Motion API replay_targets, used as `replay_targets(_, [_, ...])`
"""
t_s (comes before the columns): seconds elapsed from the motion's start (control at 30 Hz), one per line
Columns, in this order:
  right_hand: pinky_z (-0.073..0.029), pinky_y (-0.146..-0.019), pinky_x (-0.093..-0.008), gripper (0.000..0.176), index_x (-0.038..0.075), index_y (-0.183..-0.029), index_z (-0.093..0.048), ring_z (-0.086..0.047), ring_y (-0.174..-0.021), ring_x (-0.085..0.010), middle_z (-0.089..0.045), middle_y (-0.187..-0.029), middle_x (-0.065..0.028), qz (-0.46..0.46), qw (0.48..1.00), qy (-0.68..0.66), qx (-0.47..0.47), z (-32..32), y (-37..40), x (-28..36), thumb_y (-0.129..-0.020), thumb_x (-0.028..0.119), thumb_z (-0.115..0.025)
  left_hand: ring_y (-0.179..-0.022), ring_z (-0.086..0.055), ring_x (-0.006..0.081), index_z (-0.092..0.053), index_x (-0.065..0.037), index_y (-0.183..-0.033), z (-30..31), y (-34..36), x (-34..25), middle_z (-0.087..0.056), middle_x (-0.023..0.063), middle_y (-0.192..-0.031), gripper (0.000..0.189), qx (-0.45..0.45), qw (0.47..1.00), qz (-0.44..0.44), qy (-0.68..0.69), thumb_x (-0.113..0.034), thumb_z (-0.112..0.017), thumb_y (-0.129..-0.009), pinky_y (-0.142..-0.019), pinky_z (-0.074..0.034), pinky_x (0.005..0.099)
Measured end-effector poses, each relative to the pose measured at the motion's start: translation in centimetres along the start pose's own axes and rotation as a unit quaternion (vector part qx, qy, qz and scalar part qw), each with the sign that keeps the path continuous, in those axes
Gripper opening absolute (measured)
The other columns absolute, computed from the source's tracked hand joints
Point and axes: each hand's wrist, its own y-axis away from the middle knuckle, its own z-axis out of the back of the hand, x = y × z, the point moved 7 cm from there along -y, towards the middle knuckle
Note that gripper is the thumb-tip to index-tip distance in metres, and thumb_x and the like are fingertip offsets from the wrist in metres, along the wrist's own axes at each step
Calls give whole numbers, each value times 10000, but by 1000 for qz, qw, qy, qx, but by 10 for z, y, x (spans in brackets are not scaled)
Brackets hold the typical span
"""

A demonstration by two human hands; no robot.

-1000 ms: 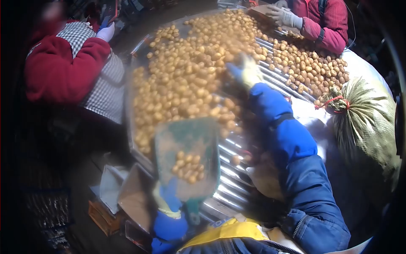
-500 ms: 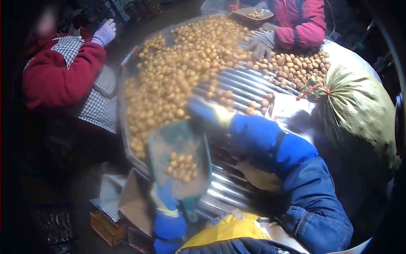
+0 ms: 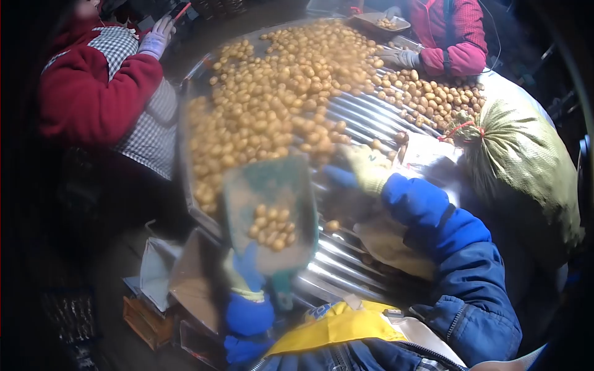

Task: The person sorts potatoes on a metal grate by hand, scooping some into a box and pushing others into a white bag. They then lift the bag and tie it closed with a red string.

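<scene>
My left hand (image 3: 249,272), in a blue and yellow glove, is closed on the lower left edge of a green scoop (image 3: 238,191). Several small potatoes (image 3: 272,229) lie in the scoop, whose handle points toward my body. My right hand (image 3: 365,168), gloved alike, is over the ribbed metal table (image 3: 334,266), right of the scoop, with a blue finger stretched leftward and nothing visible in it. A large heap of potatoes (image 3: 266,105) spreads beyond both hands.
One person (image 3: 99,93) stands at the left, holding a phone (image 3: 180,11). Another person's gloved hand (image 3: 402,59) is near potatoes at the far right, beside a second scoop (image 3: 370,23). A tied green sack (image 3: 520,148) stands right; boxes (image 3: 195,272) are at lower left.
My right hand has moved right, away from the heap and the scoop's top edge. The far person's gloved hand has drawn back from the slats. The left person's phone now shows more clearly.
</scene>
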Motion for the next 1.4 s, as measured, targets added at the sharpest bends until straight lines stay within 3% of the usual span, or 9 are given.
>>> replay_targets(0.1, [-509, -1021, -402, 363, 206, -1318, -689, -669, -1166, -269, -697, -1293, -82, 127, 963, -166, 170, -17, -29, 21, -981, 317, -614, -765, -678, 140, -687, 58, -1210, 8, -5, 11, -720, 71, -974, 313, -8, 1000, -24, -15, -101, -722, -942, -646, -539, 280])
replay_targets(0.5, [-569, -773, -445, 166, 138, -895, -762, -730, -801, -335, -749, -890, -121, 161, 966, 13, -201, -4, -186, 38, -875, 248, -640, -980, -696, 203, -653, 71, -1283, -1, 3, -7, -714, 134, -1141, 380, 29, 997, 78, 4, -111, -686, -951, -835, -572, 337])
replay_targets(0.67, [-559, -921, -453, 268, 99, -1004, -792, -732, -1005, -354, -758, -1034, -181, 15, 983, 84, -162, 2, -167, 41, -853, 310, -728, -999, -693, 207, -647, 74, -1291, -12, 10, -23, -711, 139, -1154, 386, 27, 997, 77, 2, -109, -683, -952, -849, -573, 351])
replay_targets(0.93, [-547, -981, -431, 354, 38, -1058, -782, -717, -1106, -335, -744, -1156, -217, 25, 995, 67, 66, -7, -159, 3, -936, 346, -655, -975, -689, 172, -661, 62, -1261, -5, 6, -9, -717, 94, -1118, 321, 44, 998, 48, 19, -79, -689, -974, -825, -573, 326])
replay_targets(0.97, [-529, -1016, -442, 382, 13, -1115, -755, -685, -1173, -333, -712, -1235, -229, 178, 975, -98, 94, -41, -169, -24, -970, 338, -618, -966, -691, 169, -667, 61, -1240, -5, 7, -13, -721, 95, -1094, 290, 29, 998, 43, 20, -57, -675, -976, -811, -573, 320])
replay_targets(1.13, [-535, -951, -425, 454, 13, -1288, -665, -667, -1108, -286, -702, -1220, -139, 148, 958, -243, 22, -12, -104, -39, -1010, 370, -633, -933, -682, 147, -681, 60, -1197, -14, 6, -18, -724, 75, -1050, 237, 0, 998, 16, 58, -19, -659, -974, -768, -561, 297])
replay_targets(1.23, [-544, -1011, -456, 538, 29, -1391, -589, -624, -1235, -336, -639, -1367, -167, 197, 889, -414, 20, -11, -91, -75, -1030, 428, -561, -810, -659, 119, -702, 21, -1122, -12, 1, -4, -715, 61, -960, 169, 3, 997, 68, 27, -52, -700, -969, -679, -535, 279])
replay_targets(1.33, [-572, -947, -488, 608, 53, -1523, -481, -617, -1261, -321, -537, -1527, -143, 124, 623, -749, 188, -11, -49, -4, -1049, 429, -543, -710, -632, 97, -702, -6, -1064, -11, -14, 39, -684, 22, -843, 123, 15, 976, 99, 193, -92, -711, -977, -597, -496, 269])
replay_targets(1.4, [-590, -910, -482, 612, 63, -1584, -399, -608, -1277, -322, -456, -1601, -150, 77, 642, -748, 151, -8, -38, 31, -1069, 375, -509, -690, -628, 101, -698, -15, -1048, -14, -22, 52, -668, 10, -811, 130, 22, 976, 85, 198, -131, -702, -988, -581, -490, 279])
